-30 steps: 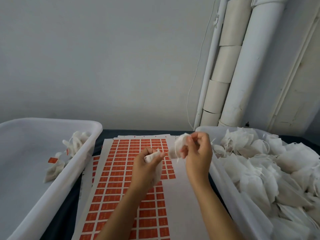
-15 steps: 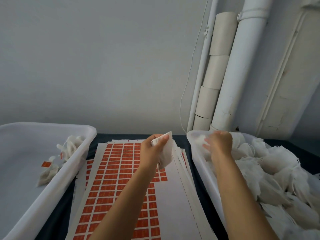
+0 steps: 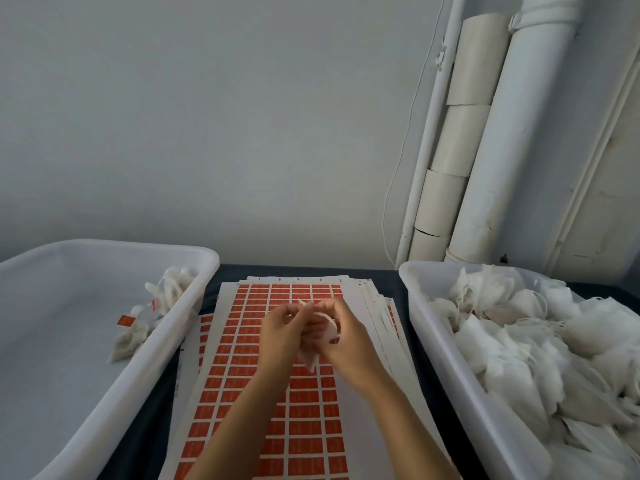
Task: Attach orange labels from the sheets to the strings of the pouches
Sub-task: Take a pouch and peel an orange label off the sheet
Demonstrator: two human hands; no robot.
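Right hand (image 3: 346,336) back from 3 o'clock bin (image 3: 446,344), now joins left hand (image 3: 282,332); both pinching pouch (image 3: 323,336) over label sheets (image 3: 242,368).

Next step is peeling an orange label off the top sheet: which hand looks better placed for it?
Probably the left hand. It sits directly over the remaining orange labels, while the right hand grips the pouch nearer the sheet's already peeled blank strip. Both hands are on the pouch now, so one must let go.
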